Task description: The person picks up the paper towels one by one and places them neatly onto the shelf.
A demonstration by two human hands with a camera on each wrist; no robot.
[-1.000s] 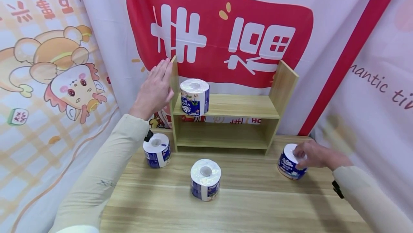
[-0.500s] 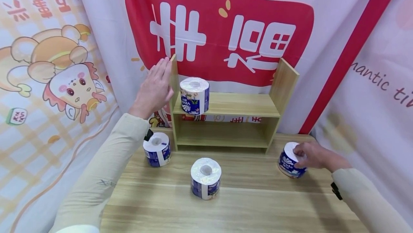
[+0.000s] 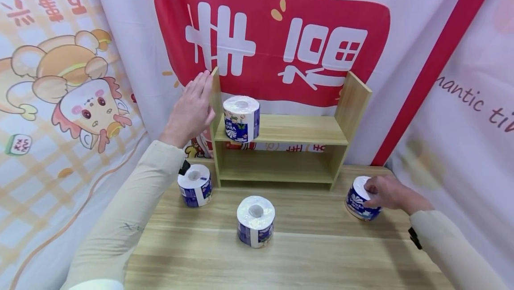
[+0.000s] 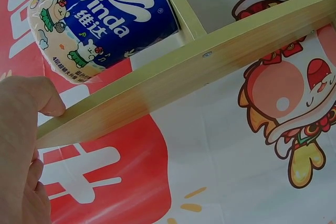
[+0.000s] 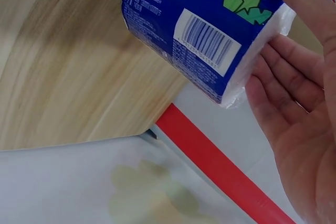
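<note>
My left hand (image 3: 188,113) is at the left side panel (image 3: 215,102) of a small two-level wooden shelf (image 3: 281,131). In the left wrist view its thumb bends onto the panel's edge and the other fingers lie on the far side, gripping it. On the upper level, against that panel, stands a wrapped blue-and-white toilet roll (image 3: 242,120). At the right, my right hand (image 3: 389,193) holds another toilet roll (image 5: 194,30) from above, its thumb at the side and its fingers over the white end. This roll stands upright on the table.
Two more toilet rolls stand upright on the wooden table (image 3: 313,254): one roll (image 3: 195,186) left of the shelf under my left wrist, another roll (image 3: 255,223) in front of it. A printed cloth (image 3: 425,125) hangs behind and at both sides.
</note>
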